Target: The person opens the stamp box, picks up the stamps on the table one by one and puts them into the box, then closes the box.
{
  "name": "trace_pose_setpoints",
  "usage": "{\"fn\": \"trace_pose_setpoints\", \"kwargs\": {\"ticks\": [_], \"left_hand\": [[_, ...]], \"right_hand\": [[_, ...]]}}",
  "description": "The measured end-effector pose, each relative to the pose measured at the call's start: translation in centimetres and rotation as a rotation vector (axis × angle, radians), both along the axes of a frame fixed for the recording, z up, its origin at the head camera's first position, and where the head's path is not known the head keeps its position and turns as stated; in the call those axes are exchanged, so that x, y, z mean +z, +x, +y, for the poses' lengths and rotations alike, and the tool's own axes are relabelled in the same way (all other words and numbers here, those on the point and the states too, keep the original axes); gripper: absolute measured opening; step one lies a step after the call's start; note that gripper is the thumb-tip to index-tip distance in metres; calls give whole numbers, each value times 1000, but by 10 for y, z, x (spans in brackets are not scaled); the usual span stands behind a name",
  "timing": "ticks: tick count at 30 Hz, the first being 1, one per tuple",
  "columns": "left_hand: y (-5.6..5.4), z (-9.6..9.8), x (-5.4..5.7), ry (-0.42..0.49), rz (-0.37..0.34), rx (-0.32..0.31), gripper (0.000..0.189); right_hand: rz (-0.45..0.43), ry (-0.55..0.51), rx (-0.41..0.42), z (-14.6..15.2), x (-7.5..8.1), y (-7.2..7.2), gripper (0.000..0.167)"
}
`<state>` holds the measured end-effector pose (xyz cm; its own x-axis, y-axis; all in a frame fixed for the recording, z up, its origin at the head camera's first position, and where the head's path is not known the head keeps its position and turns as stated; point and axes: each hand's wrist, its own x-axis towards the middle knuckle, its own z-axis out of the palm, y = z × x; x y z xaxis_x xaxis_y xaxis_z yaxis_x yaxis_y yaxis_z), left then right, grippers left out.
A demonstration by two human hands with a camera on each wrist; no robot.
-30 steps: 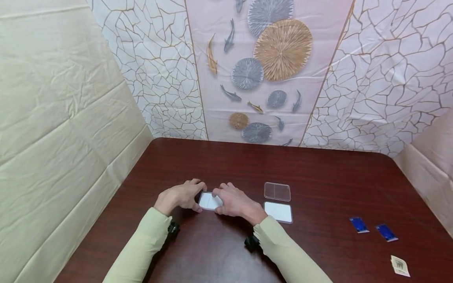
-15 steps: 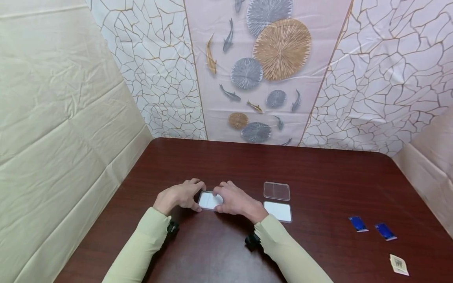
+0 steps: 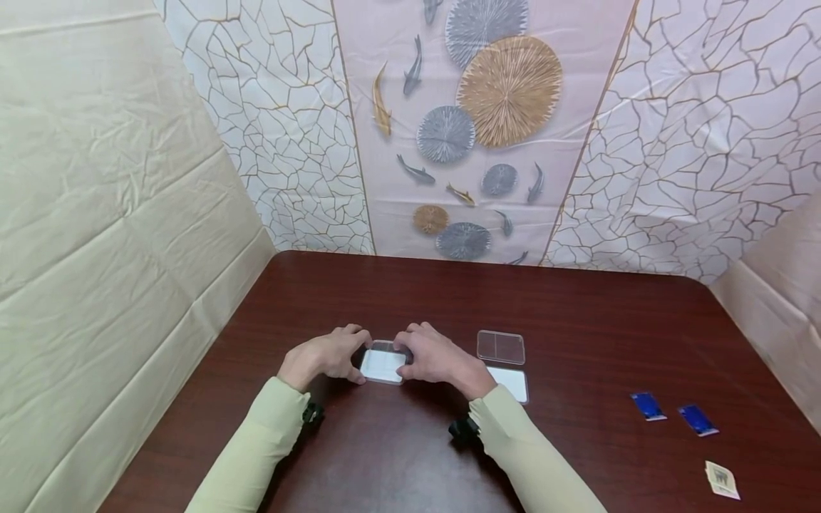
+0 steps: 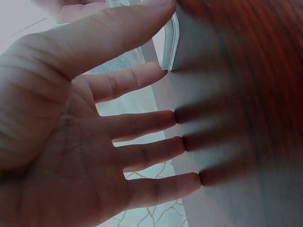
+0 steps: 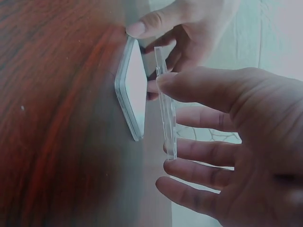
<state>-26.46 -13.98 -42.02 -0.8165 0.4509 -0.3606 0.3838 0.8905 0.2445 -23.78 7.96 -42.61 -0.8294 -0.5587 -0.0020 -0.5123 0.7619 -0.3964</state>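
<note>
A flat clear plastic case with a white filling lies on the table between both hands. My left hand holds it at the left end, thumb on the near edge and index fingertip at the far corner; the other fingertips rest on the table. My right hand pinches a thin clear lid between thumb and fingers. In the right wrist view a gap shows between this lid and the white face of the case. From the head view the lid overlaps the case's far edge.
Right of the hands lies another clear lid, with a second white-filled case just nearer, partly behind the right wrist. Two blue packets and a cream packet lie farther right. A patterned cloth hangs behind the table.
My right hand has raised the clear lid off the white-filled case and shifted slightly right and away. The left hand stays at the case's left end.
</note>
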Motion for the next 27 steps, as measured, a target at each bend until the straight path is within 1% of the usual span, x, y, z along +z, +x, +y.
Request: {"fn": "trace_pose_setpoints", "kwargs": {"ticks": [8,17,27], "left_hand": [[0,-1,-1,10,4,0,53],[0,0,-2,10,8,1,53],[-1,0,-3,4,2,7,53]], "right_hand": [[-3,-15,0,3,-1,-4,32],[-34,-16,-46,5,-3,-10,36],[-44,-28,-84,6,-6,-13,34]]}}
